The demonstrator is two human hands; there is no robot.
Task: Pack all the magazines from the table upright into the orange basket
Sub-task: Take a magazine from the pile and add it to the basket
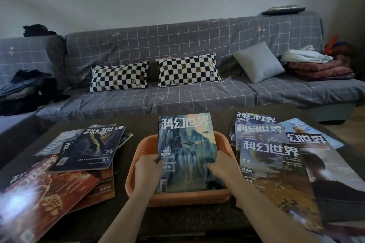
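A blue-green magazine (185, 152) is held upright in the orange basket (142, 150), its lower edge down inside, its top leaning slightly away. Left hand (147, 171): fingers (156, 159) clamped on the left edge. Right hand (223, 165): fingers (212, 161) clamped on the right edge. The basket is set on the dark desk (177, 221), directly beneath the fingers. A fanned pile of magazines (87, 150) is seen left of the left fingers; another spread of magazines (270, 162) lies just right of the right fingers, one cover touching the right forearm.
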